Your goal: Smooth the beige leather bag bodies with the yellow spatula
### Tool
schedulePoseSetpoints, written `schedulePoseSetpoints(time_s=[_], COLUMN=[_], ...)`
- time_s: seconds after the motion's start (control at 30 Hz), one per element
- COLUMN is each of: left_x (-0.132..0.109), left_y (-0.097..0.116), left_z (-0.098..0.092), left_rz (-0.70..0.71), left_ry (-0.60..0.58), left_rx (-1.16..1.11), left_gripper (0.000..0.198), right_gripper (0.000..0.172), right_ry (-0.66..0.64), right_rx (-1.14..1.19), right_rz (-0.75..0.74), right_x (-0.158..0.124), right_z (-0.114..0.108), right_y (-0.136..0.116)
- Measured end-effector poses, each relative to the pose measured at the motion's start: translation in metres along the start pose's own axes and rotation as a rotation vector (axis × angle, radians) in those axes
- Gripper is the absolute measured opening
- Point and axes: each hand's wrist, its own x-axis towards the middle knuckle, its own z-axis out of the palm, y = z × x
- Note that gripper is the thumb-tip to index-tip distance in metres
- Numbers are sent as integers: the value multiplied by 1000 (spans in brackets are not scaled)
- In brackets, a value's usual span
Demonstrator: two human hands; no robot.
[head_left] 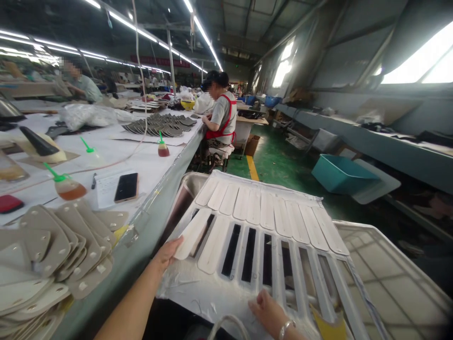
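Observation:
A slotted white board [212, 295] lies tilted in front of me, with a row of pale elongated strips along its far half. My left hand [170, 253] pinches the near end of one pale strip [193, 236], which sits askew over the first near slot. Beside it, another strip [214, 245] covers the second slot. Several slots farther right are bare and dark. My right hand [268, 309], wearing a bracelet, rests at the board's near edge with its fingers curled; whatever may be inside them is hidden.
On the left table [141, 208] are stacked grey-beige pieces [71, 241], a phone [126, 187], a notebook and green-tipped bottles [70, 188]. A seated co-worker [222, 111] is farther along it. A white bin [382, 274] stands right of the board; a teal bin [341, 174] lies beyond.

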Motion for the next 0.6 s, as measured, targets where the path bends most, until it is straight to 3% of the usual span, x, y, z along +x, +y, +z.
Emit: schedulePoseSetpoints(time_s=[0.13, 0.33, 0.4, 0.5, 0.6], left_x=[-12, -42, -47, -51, -61], left_y=[12, 24, 27, 45, 78], left_z=[4, 39, 43, 36, 29], left_rz=[59, 124, 118, 170, 232], left_ry=[14, -15, 38, 92, -33], left_rx=[-101, -142, -298, -639, -864], left_gripper=[38, 36, 31, 23, 21], right_gripper=[13, 18, 22, 26, 22], right_ry=[26, 99, 112, 105, 88], right_rx=[-15, -53, -59, -51, 26], right_rz=[-24, -134, -155, -182, -190], right_x=[-2, -5, -4, -5, -11], right_z=[3, 18, 21, 19, 8], right_y=[0, 9, 12, 13, 13])
